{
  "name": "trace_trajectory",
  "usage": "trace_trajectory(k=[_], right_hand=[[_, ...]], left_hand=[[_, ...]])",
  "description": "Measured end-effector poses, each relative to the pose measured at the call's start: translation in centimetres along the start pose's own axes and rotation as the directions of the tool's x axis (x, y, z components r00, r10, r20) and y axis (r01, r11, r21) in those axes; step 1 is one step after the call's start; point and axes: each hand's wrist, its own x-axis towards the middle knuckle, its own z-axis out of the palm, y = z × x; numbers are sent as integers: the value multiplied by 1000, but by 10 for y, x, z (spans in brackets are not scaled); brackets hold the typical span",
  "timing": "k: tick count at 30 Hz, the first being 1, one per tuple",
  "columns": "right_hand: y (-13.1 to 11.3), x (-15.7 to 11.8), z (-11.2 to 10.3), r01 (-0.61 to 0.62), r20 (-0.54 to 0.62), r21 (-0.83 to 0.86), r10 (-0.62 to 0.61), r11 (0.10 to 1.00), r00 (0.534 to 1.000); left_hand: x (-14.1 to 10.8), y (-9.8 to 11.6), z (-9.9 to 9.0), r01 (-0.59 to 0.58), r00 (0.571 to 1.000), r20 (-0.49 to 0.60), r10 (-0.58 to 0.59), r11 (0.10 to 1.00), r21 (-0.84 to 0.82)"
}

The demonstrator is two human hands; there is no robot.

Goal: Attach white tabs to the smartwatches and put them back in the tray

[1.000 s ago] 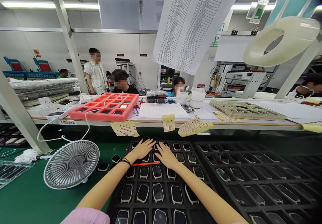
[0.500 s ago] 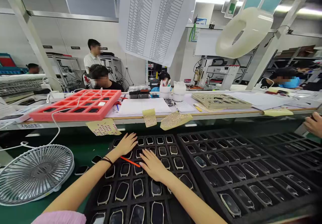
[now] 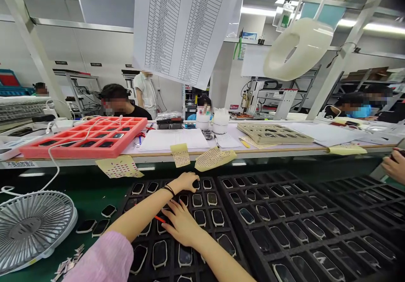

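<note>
My left hand reaches over the back row of a black foam tray, its fingers curled down onto a watch-like case. Nearer me, my right hand lies low over the same tray with its fingers spread. A thin red stick ends beside my right thumb and passes partly behind my left forearm; whether the thumb grips it is unclear. Rows of cases with dark screens fill compartments around both hands.
More black trays of cases stand to the right. A fan, loose cases and small metal pieces are on the left. The shelf ahead bears a red tray and papers. Another person's hand is at far right.
My left hand has moved right along the back row, and its spread fingers have curled. My right hand has shifted slightly nearer me. The view has turned a little, showing more loose cases.
</note>
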Motion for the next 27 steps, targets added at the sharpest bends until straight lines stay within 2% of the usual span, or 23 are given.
trace_trajectory(k=[4,8,13,17,23,27], right_hand=[[-1,0,-3,21,18,32,-21,999,1000],[0,-1,-6,11,37,56,-13,998,999],[1,0,-6,16,17,67,-18,998,1000],[3,1,-5,32,8,57,-32,998,999],[3,-1,-8,41,15,36,-42,999,999],[3,-1,-9,48,-1,27,-48,998,999]], left_hand=[[-1,0,-4,-2,999,-45,0,999,-51],[5,9,-8,-21,995,-97,9,993,-118],[30,29,-1,-101,995,-27,98,981,-164],[45,36,5,-108,993,22,113,981,-159],[47,34,3,-79,995,46,84,991,-107],[37,41,1,-57,998,-4,57,996,-62]])
